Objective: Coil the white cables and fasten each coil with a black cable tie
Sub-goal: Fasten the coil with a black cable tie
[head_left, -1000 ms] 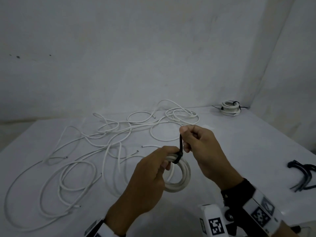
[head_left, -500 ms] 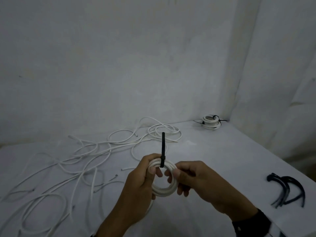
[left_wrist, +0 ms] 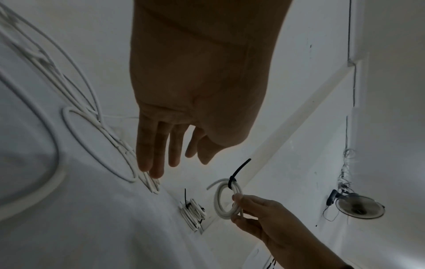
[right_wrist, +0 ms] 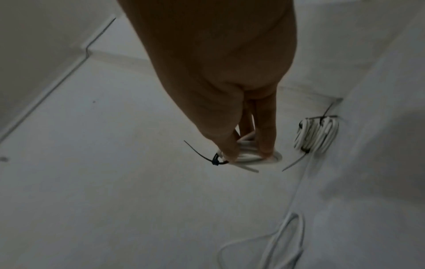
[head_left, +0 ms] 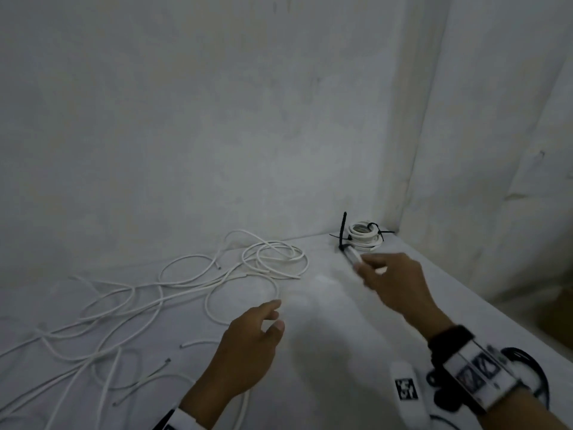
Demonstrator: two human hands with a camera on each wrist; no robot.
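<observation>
Your right hand (left_wrist: 260, 216) pinches the tied coil (left_wrist: 226, 199) by its rim, black cable tie (left_wrist: 238, 171) tail sticking up, coil held in the air near the finished coils (head_left: 364, 235) in the table's far corner. Left hand (head_left: 248, 346) hangs slack-fingered, holding nothing, over the loose white cables (head_left: 173, 293). Risk, imo: the grip looks like fingertips only (head view's blurred), so a quick toss could drop it short, or knock the stack w/ that stiff tail.
</observation>
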